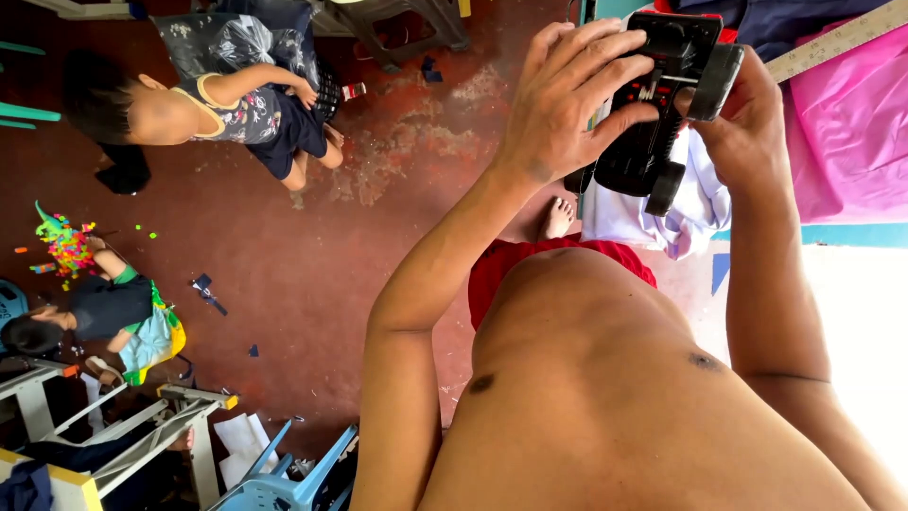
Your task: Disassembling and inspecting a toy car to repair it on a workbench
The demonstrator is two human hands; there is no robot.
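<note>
Toy car (662, 104), black with big wheels, held underside up between both hands above a white cloth (653, 213). Left hand (567, 99) curled over its chassis, fingers closed on it. Right hand (747, 123) grips the far side by a wheel. Pink fabric (851, 132) just beside. Two children sit on the red floor (312, 274), well apart.

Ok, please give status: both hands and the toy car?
Left hand grips toy car from the side, fingers over its underside. Right hand holds the other side at a wheel. Car held up, nothing blocking.
</note>
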